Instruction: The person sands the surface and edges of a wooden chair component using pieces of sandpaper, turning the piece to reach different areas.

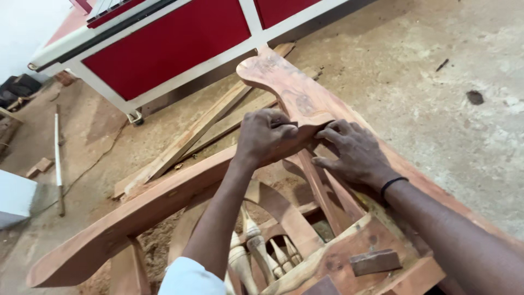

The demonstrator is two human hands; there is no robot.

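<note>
A curved reddish wooden frame piece (284,82), like the shaped top rail of a furniture back, runs from upper middle down to the right. A second long curved rail (136,213) meets it from the lower left. My left hand (265,136) is closed over the joint where the two rails meet, its fingers curled around the edge. My right hand (355,153), with a black band on the wrist, lies with fingers spread flat on the wood just right of that joint. Whether the left hand holds a small tool is hidden.
Under the frame lie turned wooden spindles (248,251) and a small dark wooden block (375,262). Loose planks (191,136) rest on the dusty concrete floor. A red and white machine (164,43) stands at the back left. A thin white stick (57,153) lies at left.
</note>
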